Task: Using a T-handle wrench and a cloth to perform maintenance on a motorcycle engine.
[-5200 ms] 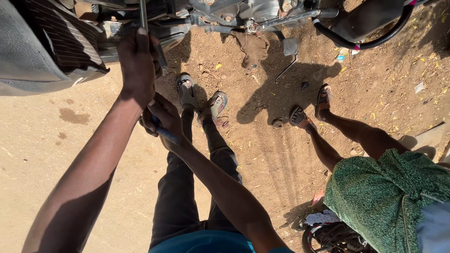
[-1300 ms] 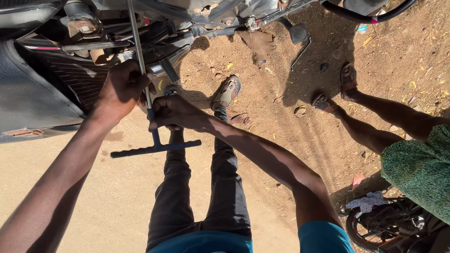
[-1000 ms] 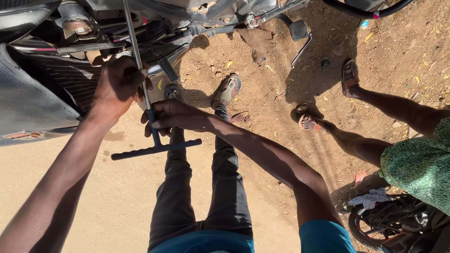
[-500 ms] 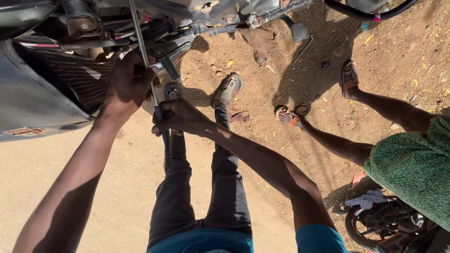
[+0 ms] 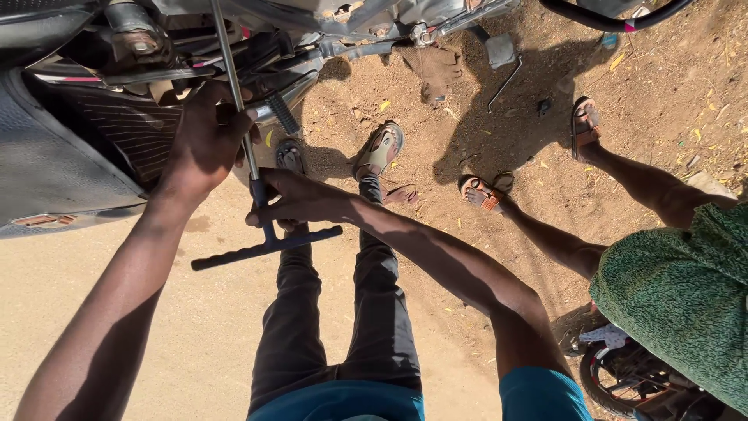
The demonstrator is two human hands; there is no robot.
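- While the motorcycle (image 5: 93,148) fills the upper left of the view, the T-handle wrench (image 5: 261,226) stands out of it, its bright steel shaft running up into the machine's frame and its dark crossbar hanging just below, over the sandy ground (image 5: 202,327).
- The left hand (image 5: 204,140) is wrapped around the shaft high up, right against the motorcycle's side, fingers closed on the steel.
- The right hand (image 5: 300,201) sits lower on the same shaft, just above the crossbar, fingers curled round the blue-black stem — a firm grasp there too.
- Below the wrench, the person's own legs in dark trousers (image 5: 335,312) stretch away from the motorcycle, one sandalled foot (image 5: 380,150) planted beside its footpeg (image 5: 282,113).
- Off to the right of the motorcycle stands another person in a green garment (image 5: 686,296), sandals (image 5: 584,125) on the dirt, well apart from the wrench.
- A brown rag (image 5: 436,68) lies on the ground under the motorcycle's frame.
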